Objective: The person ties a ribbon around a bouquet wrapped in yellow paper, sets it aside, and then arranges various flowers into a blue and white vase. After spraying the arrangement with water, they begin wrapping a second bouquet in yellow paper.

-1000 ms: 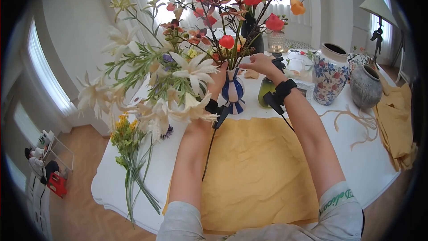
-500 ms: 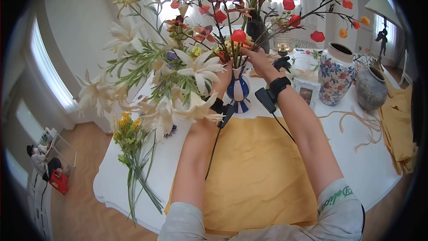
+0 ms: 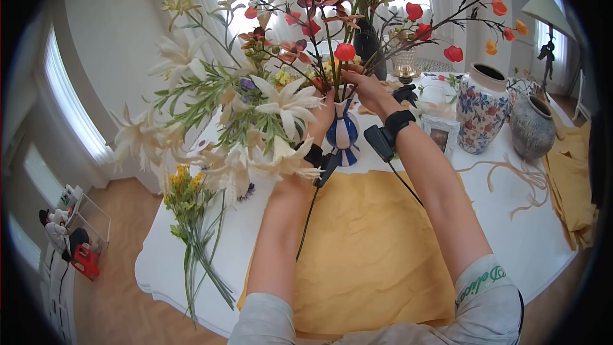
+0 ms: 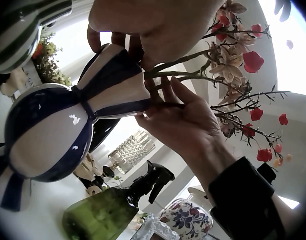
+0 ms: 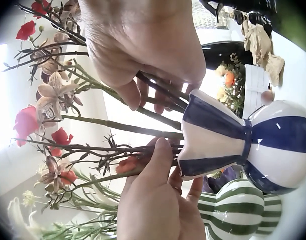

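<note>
A blue-and-white striped vase [image 3: 343,131] stands upright behind the brown paper. Tall stems with red blooms [image 5: 113,127] and dusky star-shaped flowers rise from its flared mouth. My left hand [image 5: 155,205] grips stems at the rim, its thumb lying along them and its fingers partly hidden behind. From the other side my right hand [image 5: 143,45] holds stems just above the mouth, thumb and fingertips around them. In the head view, large white lilies [image 3: 287,105] spread in front of my left hand [image 3: 322,118], while my right hand [image 3: 370,89] shows beside the stems.
Brown paper [image 3: 370,249] covers the table's front. Yellow flowers with long stems [image 3: 191,198] lie left. On the right are a floral vase [image 3: 480,108], a grey pot [image 3: 531,128], a picture frame [image 3: 439,135] and raffia strands [image 3: 520,182]. A green spray bottle [image 4: 100,212] stands near the striped vase.
The branch of red and orange blooms has swung right and lower, spreading away from the other stems. My right hand has shifted slightly left and up beside the vase mouth; both hands stay there.
</note>
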Available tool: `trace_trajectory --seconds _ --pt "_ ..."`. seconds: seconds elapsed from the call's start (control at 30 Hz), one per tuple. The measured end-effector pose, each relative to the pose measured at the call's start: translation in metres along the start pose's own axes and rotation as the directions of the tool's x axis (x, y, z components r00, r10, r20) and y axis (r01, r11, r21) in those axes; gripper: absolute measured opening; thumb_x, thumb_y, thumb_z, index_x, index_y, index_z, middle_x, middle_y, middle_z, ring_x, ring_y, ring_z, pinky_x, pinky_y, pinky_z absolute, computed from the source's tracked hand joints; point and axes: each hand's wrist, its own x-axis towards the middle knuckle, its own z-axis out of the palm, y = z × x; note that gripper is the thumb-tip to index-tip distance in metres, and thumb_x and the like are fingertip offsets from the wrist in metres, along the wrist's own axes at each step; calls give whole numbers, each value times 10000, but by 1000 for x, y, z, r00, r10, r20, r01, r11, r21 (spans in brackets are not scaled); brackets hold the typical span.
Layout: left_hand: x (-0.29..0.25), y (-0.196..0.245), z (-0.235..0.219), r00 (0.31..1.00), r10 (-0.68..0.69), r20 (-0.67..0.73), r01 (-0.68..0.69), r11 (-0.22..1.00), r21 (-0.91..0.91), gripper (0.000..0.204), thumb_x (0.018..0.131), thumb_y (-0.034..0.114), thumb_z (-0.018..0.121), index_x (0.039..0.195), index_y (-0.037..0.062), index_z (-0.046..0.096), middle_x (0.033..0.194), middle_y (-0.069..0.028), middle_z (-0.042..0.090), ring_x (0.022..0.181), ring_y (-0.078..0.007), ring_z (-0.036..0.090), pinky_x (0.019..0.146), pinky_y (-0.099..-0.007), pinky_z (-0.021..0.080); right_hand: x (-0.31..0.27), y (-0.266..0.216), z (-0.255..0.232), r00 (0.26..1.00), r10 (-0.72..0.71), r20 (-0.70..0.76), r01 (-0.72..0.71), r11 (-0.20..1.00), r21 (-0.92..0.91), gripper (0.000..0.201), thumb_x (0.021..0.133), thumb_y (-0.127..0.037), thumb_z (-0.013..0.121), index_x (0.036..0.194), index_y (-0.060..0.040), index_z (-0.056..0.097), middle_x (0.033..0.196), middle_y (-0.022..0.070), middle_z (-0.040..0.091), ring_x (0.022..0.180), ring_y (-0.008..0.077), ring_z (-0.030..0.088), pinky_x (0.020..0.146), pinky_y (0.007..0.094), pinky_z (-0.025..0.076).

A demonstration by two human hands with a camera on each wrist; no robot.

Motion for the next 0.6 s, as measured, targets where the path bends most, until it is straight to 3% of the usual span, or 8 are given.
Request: trace_trajectory --seconds 0.07,0.4,0.47,0.6 --pt "0 -2 1 1000 26 -9 -25 998 65 212 791 160 581 937 8 563 766 -98 610 672 -187 567 636 -312 433 0 3 2 999 -43 20 40 990 138 315 801 -121 602 1095 -20 545 918 43 602 863 133 546 762 255 403" --pt "-2 32 -7 991 -131 -26 130 991 -46 223 744 218 636 777 -1 613 676 -121 625 630 -230 605 606 -324 443 1 0 9 993 -73 -91 79 995 64 298 781 -102 633 1052 -3 558 919 77 606 859 151 567 736 265 429" --pt "-2 28 -4 989 -130 -68 136 986 97 242 745 227 633 806 -7 611 709 -142 630 669 -262 615 626 -341 447 4 0 8 993 -62 -105 69 996 63 271 773 -97 638 1014 11 576 887 67 609 826 145 571 720 259 429" --pt "-3 13 6 986 -113 -122 127 985 116 253 751 232 625 826 -9 609 733 -155 630 707 -297 615 646 -363 448 6 3 4 994 -80 -76 85 994 66 262 768 -89 638 1000 19 581 867 63 612 793 136 566 696 256 423"
